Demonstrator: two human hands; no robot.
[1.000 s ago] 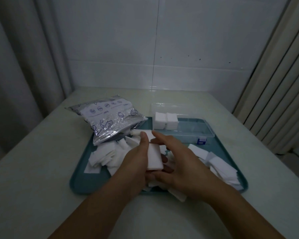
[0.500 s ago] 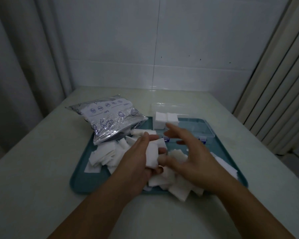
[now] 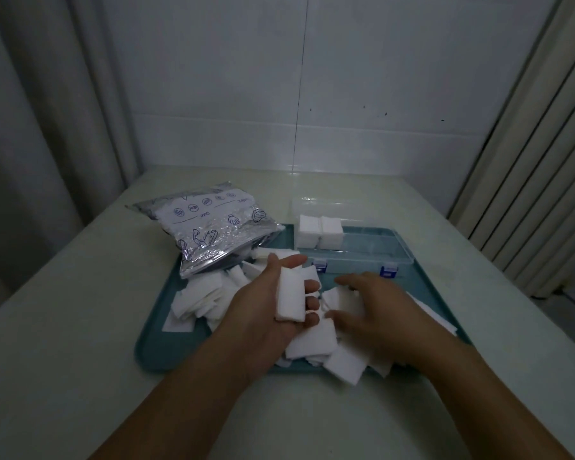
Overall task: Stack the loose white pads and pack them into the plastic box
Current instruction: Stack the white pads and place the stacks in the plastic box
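My left hand [image 3: 263, 303] holds a small stack of white pads [image 3: 290, 295] upright between thumb and fingers, above the middle of the teal tray [image 3: 153, 350]. My right hand [image 3: 375, 307] lies palm down with spread fingers on the loose white pads [image 3: 329, 343] at the tray's right half; whether it grips one is hidden. More loose pads [image 3: 200, 297] lie on the tray's left. The clear plastic box [image 3: 362, 257] stands open at the tray's far side, with two pad stacks [image 3: 319, 232] in its left end.
A silvery printed zip bag [image 3: 210, 227] leans over the tray's far left corner. The box's clear lid [image 3: 316, 204] stands behind it. Curtains hang at the left and slatted panels at the right. The pale table [image 3: 63, 327] ends at a tiled wall.
My right hand left the pad stack and moved right and down onto the loose pads. My left hand kept the stack and tilted it more upright.
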